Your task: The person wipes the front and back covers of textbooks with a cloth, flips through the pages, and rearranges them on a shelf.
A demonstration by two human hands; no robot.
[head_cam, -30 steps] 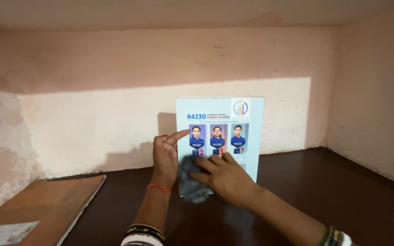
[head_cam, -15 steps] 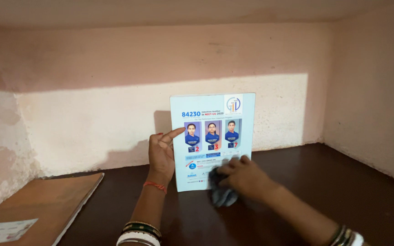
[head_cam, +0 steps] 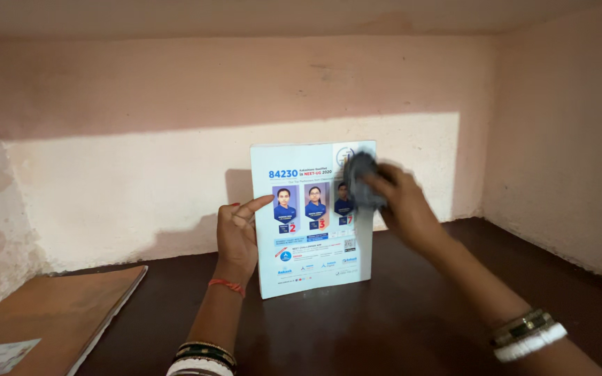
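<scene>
- Left hand (head_cam: pixel 237 233) braces the upright book (head_cam: pixel 313 217) at its left edge, fingers spread.
- Right hand (head_cam: pixel 402 207) clutches a grey cloth (head_cam: pixel 361 179) on the book's top right corner.
- A hard rub there could tip the book backward.

Pale blue book (head_cam: pixel 313 219) (grey cloth (head_cam: pixel 361 179)); dark brown shelf (head_cam: pixel 412 313).

I see open dark shelf (head_cam: pixel 454 306) to the right of the upright book (head_cam: pixel 311 219), clear to the side wall (head_cam: pixel 566 139). On the left, a flat brown folder (head_cam: pixel 57 313) fills the corner. The back wall (head_cam: pixel 141 181) and low ceiling close in behind and above.
</scene>
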